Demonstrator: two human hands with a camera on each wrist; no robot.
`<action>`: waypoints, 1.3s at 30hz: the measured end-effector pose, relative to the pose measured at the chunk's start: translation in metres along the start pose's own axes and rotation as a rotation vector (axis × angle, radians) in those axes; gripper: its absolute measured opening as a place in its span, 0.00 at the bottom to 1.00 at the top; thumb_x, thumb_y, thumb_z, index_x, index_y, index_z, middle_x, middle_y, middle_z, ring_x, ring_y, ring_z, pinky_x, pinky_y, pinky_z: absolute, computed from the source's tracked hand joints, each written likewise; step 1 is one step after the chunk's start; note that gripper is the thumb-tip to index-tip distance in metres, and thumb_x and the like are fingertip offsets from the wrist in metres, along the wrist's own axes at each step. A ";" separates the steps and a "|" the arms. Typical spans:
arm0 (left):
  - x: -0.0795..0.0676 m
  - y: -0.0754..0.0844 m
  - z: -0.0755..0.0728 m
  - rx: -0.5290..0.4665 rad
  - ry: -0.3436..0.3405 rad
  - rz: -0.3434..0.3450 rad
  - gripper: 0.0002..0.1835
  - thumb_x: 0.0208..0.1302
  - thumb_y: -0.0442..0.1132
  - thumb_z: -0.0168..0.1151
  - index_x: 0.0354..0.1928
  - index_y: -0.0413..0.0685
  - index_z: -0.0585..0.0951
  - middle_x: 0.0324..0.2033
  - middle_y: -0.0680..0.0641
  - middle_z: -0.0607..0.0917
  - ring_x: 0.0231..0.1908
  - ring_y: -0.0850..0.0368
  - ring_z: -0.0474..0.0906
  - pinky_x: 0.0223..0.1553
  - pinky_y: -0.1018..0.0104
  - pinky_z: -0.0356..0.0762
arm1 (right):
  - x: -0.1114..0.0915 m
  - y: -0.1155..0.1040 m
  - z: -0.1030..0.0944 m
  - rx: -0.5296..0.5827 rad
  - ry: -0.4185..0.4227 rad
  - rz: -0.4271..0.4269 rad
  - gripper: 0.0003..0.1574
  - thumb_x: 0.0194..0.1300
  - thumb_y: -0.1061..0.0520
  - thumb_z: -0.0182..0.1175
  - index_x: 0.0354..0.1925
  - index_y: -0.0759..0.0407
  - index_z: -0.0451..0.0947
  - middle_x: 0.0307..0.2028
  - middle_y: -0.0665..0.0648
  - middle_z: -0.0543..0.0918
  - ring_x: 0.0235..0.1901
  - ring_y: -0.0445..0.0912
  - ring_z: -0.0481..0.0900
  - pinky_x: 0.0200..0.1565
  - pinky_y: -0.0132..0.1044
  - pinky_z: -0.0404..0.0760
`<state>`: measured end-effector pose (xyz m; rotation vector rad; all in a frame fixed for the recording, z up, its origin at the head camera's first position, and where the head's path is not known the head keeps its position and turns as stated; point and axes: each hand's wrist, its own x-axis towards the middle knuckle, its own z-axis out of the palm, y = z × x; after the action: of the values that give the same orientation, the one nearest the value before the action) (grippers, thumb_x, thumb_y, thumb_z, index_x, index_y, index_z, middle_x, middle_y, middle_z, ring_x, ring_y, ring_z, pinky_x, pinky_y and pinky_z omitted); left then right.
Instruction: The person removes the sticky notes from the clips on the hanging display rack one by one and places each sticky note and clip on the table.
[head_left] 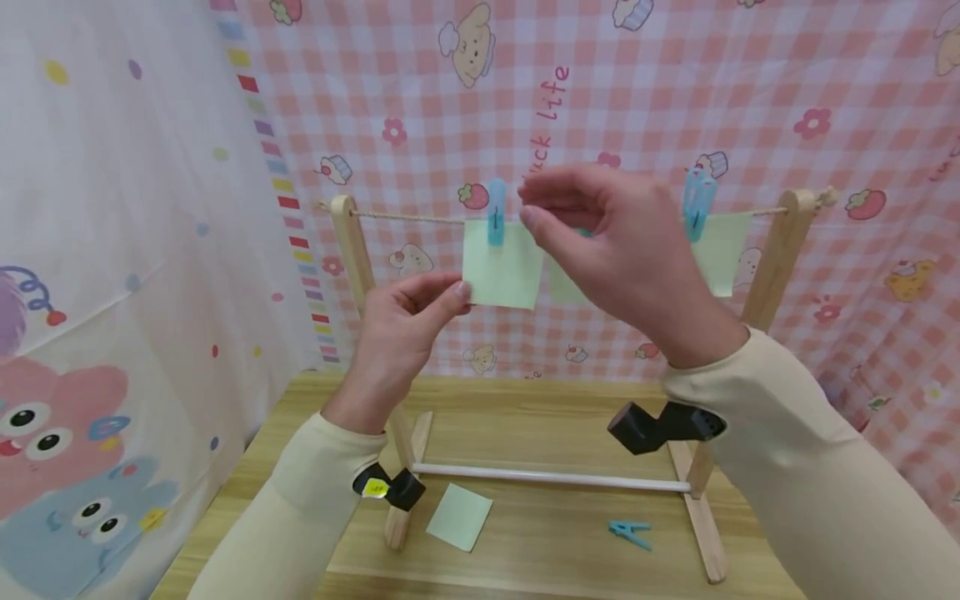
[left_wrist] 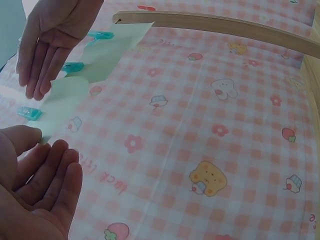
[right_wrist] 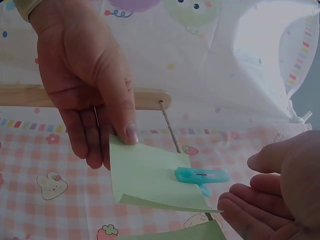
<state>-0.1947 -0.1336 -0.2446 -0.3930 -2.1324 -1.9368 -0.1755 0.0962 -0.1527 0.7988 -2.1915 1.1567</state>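
A pale green paper note [head_left: 502, 279] hangs from the rope [head_left: 408, 217], held by a blue clothespin [head_left: 496, 213] at its top edge. My left hand [head_left: 401, 333] pinches the note's lower left corner between thumb and fingers. Just right of that clothespin, my right hand [head_left: 622, 242] is raised with loosely bent fingers and nothing between them. In the right wrist view a gap shows between this hand and the clothespin [right_wrist: 200, 175]. Behind the right hand hangs a second note [head_left: 564, 282], partly hidden. Farther right, a third note [head_left: 727, 254] hangs under blue clothespins [head_left: 697, 207].
Wooden posts [head_left: 780, 258] hold the rope at both ends, joined low down by a white bar [head_left: 555, 477]. On the wooden table [head_left: 555, 562] lie a green note [head_left: 460, 517] and a blue clothespin [head_left: 630, 533]. A checked cloth [head_left: 600, 92] hangs behind.
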 end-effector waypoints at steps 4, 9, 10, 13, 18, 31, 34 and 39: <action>0.002 0.001 0.002 0.000 0.005 -0.005 0.14 0.78 0.40 0.68 0.58 0.40 0.88 0.44 0.49 0.92 0.45 0.56 0.89 0.59 0.63 0.85 | 0.004 -0.003 0.002 -0.014 -0.016 0.057 0.17 0.78 0.55 0.66 0.59 0.61 0.86 0.56 0.59 0.91 0.54 0.49 0.91 0.61 0.41 0.89; 0.004 0.001 0.005 -0.008 0.006 -0.009 0.14 0.78 0.39 0.67 0.58 0.40 0.88 0.42 0.51 0.94 0.45 0.54 0.89 0.59 0.63 0.85 | 0.012 -0.004 0.005 -0.036 -0.032 0.098 0.18 0.79 0.53 0.65 0.60 0.61 0.86 0.58 0.61 0.90 0.56 0.53 0.91 0.63 0.47 0.88; 0.004 0.001 0.005 -0.012 0.007 -0.008 0.14 0.78 0.39 0.67 0.57 0.39 0.88 0.42 0.51 0.94 0.44 0.54 0.90 0.59 0.63 0.86 | 0.013 -0.004 0.006 -0.044 -0.036 0.103 0.19 0.79 0.54 0.65 0.61 0.62 0.85 0.58 0.61 0.90 0.57 0.53 0.90 0.63 0.47 0.88; 0.004 0.001 0.005 -0.014 0.008 -0.009 0.13 0.78 0.39 0.67 0.57 0.39 0.88 0.42 0.50 0.94 0.44 0.55 0.90 0.59 0.64 0.87 | 0.018 -0.003 0.009 -0.051 -0.042 0.108 0.19 0.79 0.55 0.65 0.61 0.63 0.85 0.58 0.61 0.90 0.57 0.52 0.90 0.62 0.46 0.88; 0.003 0.003 0.005 0.005 0.005 -0.009 0.13 0.78 0.40 0.66 0.57 0.40 0.88 0.44 0.47 0.94 0.46 0.53 0.90 0.60 0.64 0.87 | 0.024 -0.003 0.013 -0.069 -0.053 0.125 0.20 0.78 0.55 0.66 0.61 0.63 0.85 0.59 0.60 0.90 0.58 0.51 0.90 0.62 0.45 0.89; 0.005 0.000 0.007 0.004 0.002 -0.004 0.13 0.78 0.39 0.67 0.56 0.40 0.88 0.43 0.50 0.94 0.44 0.56 0.90 0.57 0.65 0.87 | 0.033 -0.009 0.016 -0.097 -0.095 0.235 0.22 0.79 0.51 0.65 0.65 0.60 0.83 0.63 0.58 0.88 0.62 0.48 0.88 0.65 0.43 0.87; 0.005 0.000 0.007 -0.005 0.003 -0.005 0.13 0.78 0.38 0.67 0.56 0.39 0.88 0.43 0.49 0.94 0.43 0.58 0.90 0.57 0.65 0.87 | 0.035 -0.010 0.018 -0.114 -0.110 0.251 0.24 0.80 0.50 0.64 0.66 0.59 0.82 0.63 0.58 0.88 0.63 0.48 0.87 0.65 0.43 0.86; 0.005 0.000 0.006 0.002 0.008 -0.010 0.13 0.78 0.39 0.67 0.56 0.40 0.88 0.45 0.47 0.94 0.44 0.57 0.90 0.57 0.65 0.87 | 0.039 -0.012 0.019 -0.129 -0.130 0.276 0.24 0.80 0.50 0.64 0.67 0.59 0.82 0.63 0.57 0.88 0.63 0.47 0.87 0.65 0.42 0.87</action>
<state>-0.1998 -0.1270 -0.2436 -0.3742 -2.1352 -1.9387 -0.1972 0.0647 -0.1295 0.5427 -2.5168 1.1011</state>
